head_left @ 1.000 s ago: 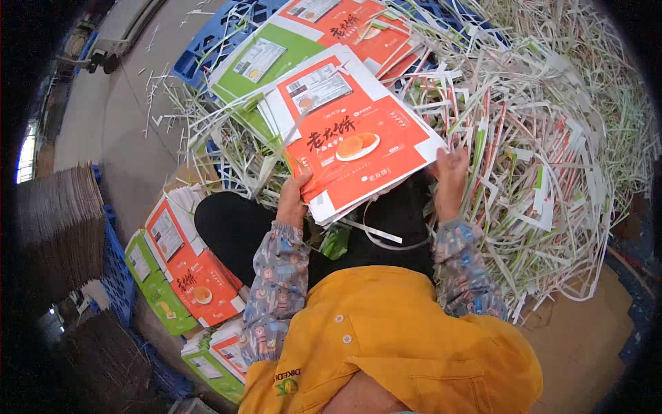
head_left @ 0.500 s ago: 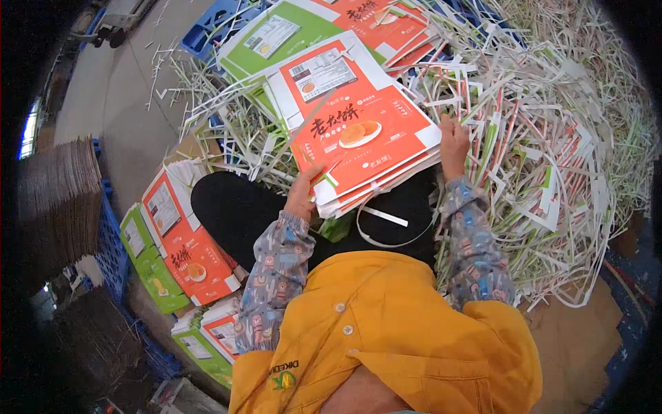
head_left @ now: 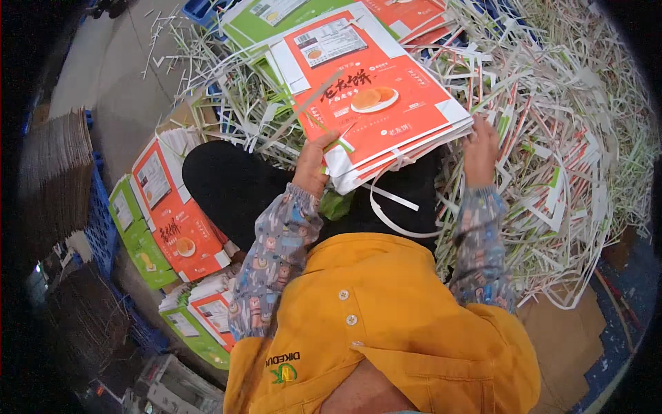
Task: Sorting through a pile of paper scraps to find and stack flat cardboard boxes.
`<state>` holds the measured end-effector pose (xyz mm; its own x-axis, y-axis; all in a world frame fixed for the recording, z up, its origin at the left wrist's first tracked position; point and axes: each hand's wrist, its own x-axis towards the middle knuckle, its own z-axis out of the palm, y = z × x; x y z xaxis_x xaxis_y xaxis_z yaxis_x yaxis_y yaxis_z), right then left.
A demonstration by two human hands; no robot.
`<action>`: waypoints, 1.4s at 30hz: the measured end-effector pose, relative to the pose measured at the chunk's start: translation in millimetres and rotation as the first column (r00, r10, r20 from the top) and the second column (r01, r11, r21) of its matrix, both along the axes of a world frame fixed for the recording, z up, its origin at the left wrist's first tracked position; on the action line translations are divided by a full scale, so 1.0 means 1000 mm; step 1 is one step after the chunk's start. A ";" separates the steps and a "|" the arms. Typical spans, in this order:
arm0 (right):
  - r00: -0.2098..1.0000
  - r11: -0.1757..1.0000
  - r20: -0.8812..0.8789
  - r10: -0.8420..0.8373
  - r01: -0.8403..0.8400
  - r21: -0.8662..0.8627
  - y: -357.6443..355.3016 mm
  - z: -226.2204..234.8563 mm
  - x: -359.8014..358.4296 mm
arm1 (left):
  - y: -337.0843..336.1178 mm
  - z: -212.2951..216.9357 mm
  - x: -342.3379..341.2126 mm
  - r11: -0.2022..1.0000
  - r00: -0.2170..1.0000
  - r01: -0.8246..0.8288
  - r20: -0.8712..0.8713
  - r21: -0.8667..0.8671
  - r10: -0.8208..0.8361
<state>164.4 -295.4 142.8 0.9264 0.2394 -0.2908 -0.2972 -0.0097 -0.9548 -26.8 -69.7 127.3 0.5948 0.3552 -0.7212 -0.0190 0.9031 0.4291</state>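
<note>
A stack of flat printed cardboard box blanks (head_left: 386, 131), orange and white on top, lies tilted over my lap and knees. My left hand (head_left: 315, 163) grips its near left corner, thumb on the top sheet. At the near right corner my right hand (head_left: 480, 152) holds the edge with bent fingers, partly hidden by the stack. Thin paper strips lie across the top sheet's left side. From the near edge a white paper strip (head_left: 394, 224) hangs in a loop over my dark trouser leg.
A big heap of shredded paper strips (head_left: 545, 159) spreads along the right. More green blanks (head_left: 276, 21) lie beyond the stack. On the floor at left are orange and green blanks (head_left: 183, 228), a blue plastic pallet (head_left: 103, 234) and piled brown cardboard (head_left: 58, 179).
Both hands have moved to the right and slightly away from me, carrying the stack with them. The hanging strip has shifted along with it.
</note>
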 end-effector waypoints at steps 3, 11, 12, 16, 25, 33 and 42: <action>0.967 0.972 -0.250 -0.049 0.103 0.210 -0.006 0.008 -0.041 | -0.009 0.012 0.011 1.000 0.997 -0.020 0.070 0.014 0.019; 0.883 0.913 -0.443 0.156 0.043 0.406 0.048 0.021 -0.093 | -0.030 0.010 0.036 0.978 0.985 -0.133 0.134 0.160 0.112; 0.884 0.934 -0.452 0.118 0.056 0.353 0.051 0.025 -0.096 | -0.030 0.010 0.039 0.969 0.991 -0.108 0.100 0.221 0.087; 0.852 0.965 -0.498 0.161 -0.031 0.260 0.061 0.025 -0.106 | -0.031 0.015 0.049 0.920 0.981 -0.177 0.140 0.349 0.136; 0.755 0.943 -0.565 0.333 -0.256 0.213 0.046 0.041 -0.095 | -0.006 0.019 0.055 0.930 0.991 -0.133 0.058 0.344 0.120; 0.899 0.889 -0.288 0.330 -0.398 -0.225 -0.110 0.049 0.073 | 0.074 -0.007 0.024 0.993 0.994 -0.097 -0.035 0.061 0.099; 0.637 0.562 0.694 0.335 0.456 -0.690 -0.158 0.163 0.225 | 0.063 -0.004 0.026 0.995 0.995 -0.093 0.038 0.021 0.092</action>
